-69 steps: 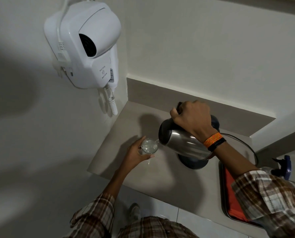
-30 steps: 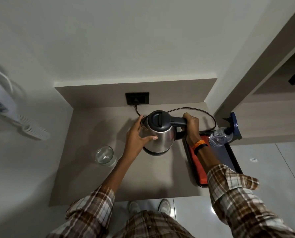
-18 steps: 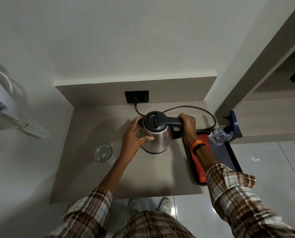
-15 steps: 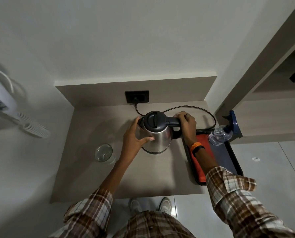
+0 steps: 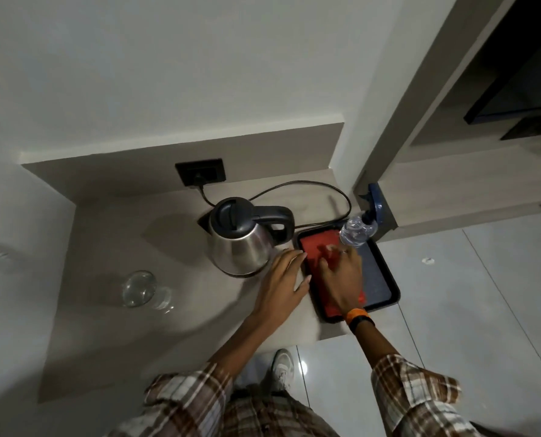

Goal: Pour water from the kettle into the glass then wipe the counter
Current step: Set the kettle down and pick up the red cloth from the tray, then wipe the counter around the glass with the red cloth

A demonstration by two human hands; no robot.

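Right hand (image 5: 341, 272) on red cloth (image 5: 313, 247), grip unclear through blur; left hand (image 5: 283, 280) flat, empty, just beside. Pinch cloth fully, lift clear of tray (image 5: 384, 279), wipe worktop (image 5: 180, 310) toward glass (image 5: 138, 288) at far left.

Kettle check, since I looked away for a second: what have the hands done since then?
Both hands let go of the kettle. The right hand moved right onto the red cloth in the tray; the left hand rests beside it. The glass stayed put.

Red cloth (image 5: 318, 253) on black tray (image 5: 385, 279); steel-and-black kettle (image 5: 240, 244); brown plaid sleeves (image 5: 420, 402).
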